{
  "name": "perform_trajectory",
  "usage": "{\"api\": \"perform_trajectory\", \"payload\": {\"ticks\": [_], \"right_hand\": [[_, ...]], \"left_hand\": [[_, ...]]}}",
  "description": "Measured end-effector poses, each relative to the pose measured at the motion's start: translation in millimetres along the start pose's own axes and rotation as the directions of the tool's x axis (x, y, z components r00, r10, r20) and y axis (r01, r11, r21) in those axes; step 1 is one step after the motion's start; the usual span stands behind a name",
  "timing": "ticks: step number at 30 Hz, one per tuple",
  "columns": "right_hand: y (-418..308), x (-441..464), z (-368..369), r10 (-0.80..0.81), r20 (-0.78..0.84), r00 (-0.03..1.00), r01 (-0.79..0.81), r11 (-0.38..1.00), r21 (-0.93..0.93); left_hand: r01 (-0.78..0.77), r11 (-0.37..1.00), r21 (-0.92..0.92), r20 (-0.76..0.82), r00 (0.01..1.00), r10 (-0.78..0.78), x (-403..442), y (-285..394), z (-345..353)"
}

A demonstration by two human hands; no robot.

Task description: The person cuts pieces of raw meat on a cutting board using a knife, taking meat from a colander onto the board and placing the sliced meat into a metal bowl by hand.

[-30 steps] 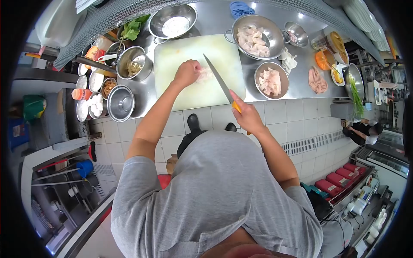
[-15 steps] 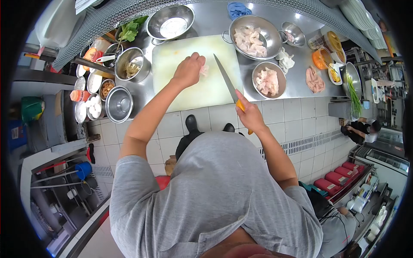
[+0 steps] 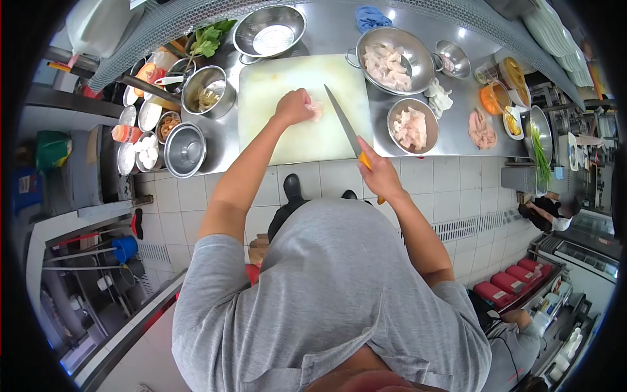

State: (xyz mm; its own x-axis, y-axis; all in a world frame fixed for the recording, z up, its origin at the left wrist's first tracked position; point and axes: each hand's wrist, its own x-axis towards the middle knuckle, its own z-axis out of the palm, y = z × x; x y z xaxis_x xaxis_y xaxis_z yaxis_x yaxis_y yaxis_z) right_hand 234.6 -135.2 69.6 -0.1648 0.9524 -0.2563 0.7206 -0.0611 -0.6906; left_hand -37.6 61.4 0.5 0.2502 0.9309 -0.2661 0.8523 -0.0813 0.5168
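Pale, soft meat (image 3: 316,111) is lying mid-board on the smooth cutting board (image 3: 281,142); the left hand (image 3: 294,108) is curling against it, grip tightness I can't tell. Beside the board's near right corner, the right hand (image 3: 381,175) is clasping a tapering steel knife (image 3: 340,117).

Knife (image 3: 342,121): long, narrow, straight grey metal blade; yellow-orange handle, gripped and partly covered. Set diagonally, tip pointing away over the right half of the cutting board (image 3: 277,140), handle beyond the board's near right corner. Contact between blade and board cannot be determined.

Piece of meat (image 3: 316,111): single, small, pale pink, raw in appearance, partly hidden. Lies on the board slightly right of its middle, near the blade.

Cutting board: rectangular, whitish with a yellow-green tinge, rounded corners; lying flat; faint orange mark toward its far left corner.
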Motion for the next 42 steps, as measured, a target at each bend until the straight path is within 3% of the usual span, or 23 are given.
{"api": "perform_trajectory", "payload": {"ticks": [2,5,10,14,19,22,26,27,29,30,34,37,39,40,41,42], "right_hand": [[17.5,2.0,9.0,-0.064,-0.051,0.997,0.064,0.998,-0.004],[12.9,-3.8,3.7,0.046,0.020,0.999,-0.047,0.999,0.015],[13.3,-7.3,3.7,0.054,0.017,0.998,-0.055,0.998,0.028],[10.8,-9.8,0.2,0.078,0.044,0.996,-0.079,0.997,0.026],[12.4,-14.5,-2.8,0.039,-0.023,0.999,-0.038,0.998,0.047],[9.8,-15.9,-10.8,0.063,-0.023,0.998,-0.061,0.996,0.057],[12.3,-13.0,-10.4,0.050,-0.027,0.998,-0.048,0.997,0.057],[13.8,-12.2,-8.5,0.048,-0.023,0.999,-0.047,0.997,0.056],[15.6,-11.9,-5.6,0.056,0.007,0.998,-0.056,0.998,0.007],[16.5,-10.0,-5.5,0.056,0.021,0.998,-0.056,0.998,-0.021],[21.7,-14.7,2.8,-0.045,-0.064,0.997,0.044,0.999,-0.014],[11.7,-15.2,2.6,-0.006,-0.013,1.000,0.006,1.000,-0.010],[-2.7,-5.0,-0.9,0.041,0.061,0.997,-0.038,0.998,-0.058],[-3.9,-2.4,3.1,-0.027,0.020,0.999,0.028,0.998,-0.048],[3.2,-0.2,11.2,-0.103,-0.028,0.994,0.102,0.994,-0.042],[14.0,5.1,21.0,-0.190,-0.085,0.978,0.189,0.982,-0.011]], "left_hand": [[-0.016,0.997,-0.071,-0.012,1.000,0.015,3.6,-4.0,1.8],[-0.082,0.990,-0.117,-0.079,0.994,0.073,4.5,6.8,19.6],[-0.124,0.977,-0.175,-0.096,0.990,0.108,0.6,13.8,24.1],[-0.105,0.977,-0.185,-0.004,0.994,0.106,4.0,18.3,16.6],[-0.160,0.946,-0.283,0.020,0.985,0.172,1.9,46.6,-25.5],[-0.296,0.868,-0.398,-0.011,0.948,0.319,-12.7,68.9,-67.3],[-0.250,0.840,-0.481,0.106,0.935,0.339,-22.5,64.4,-90.6],[-0.266,0.861,-0.434,0.125,0.928,0.350,-19.0,52.6,-83.3],[-0.344,0.939,0.035,-0.004,0.939,0.344,-15.6,10.2,-46.6],[-0.329,0.903,0.275,-0.068,0.930,0.360,-19.1,4.4,-41.8],[-0.100,0.985,-0.141,-0.112,0.990,0.085,-29.3,-8.6,-36.3],[-0.249,0.967,-0.045,-0.237,0.943,0.232,-32.7,-7.7,-6.8],[-0.243,0.961,0.131,-0.183,0.947,0.264,-18.7,-6.0,27.0],[-0.331,0.924,0.189,-0.172,0.916,0.363,-4.1,-25.6,52.4],[-0.313,0.927,0.208,-0.207,0.912,0.354,-0.6,-25.5,62.1],[-0.206,0.964,0.170,-0.207,0.949,0.239,0.8,-16.0,59.6]]}}
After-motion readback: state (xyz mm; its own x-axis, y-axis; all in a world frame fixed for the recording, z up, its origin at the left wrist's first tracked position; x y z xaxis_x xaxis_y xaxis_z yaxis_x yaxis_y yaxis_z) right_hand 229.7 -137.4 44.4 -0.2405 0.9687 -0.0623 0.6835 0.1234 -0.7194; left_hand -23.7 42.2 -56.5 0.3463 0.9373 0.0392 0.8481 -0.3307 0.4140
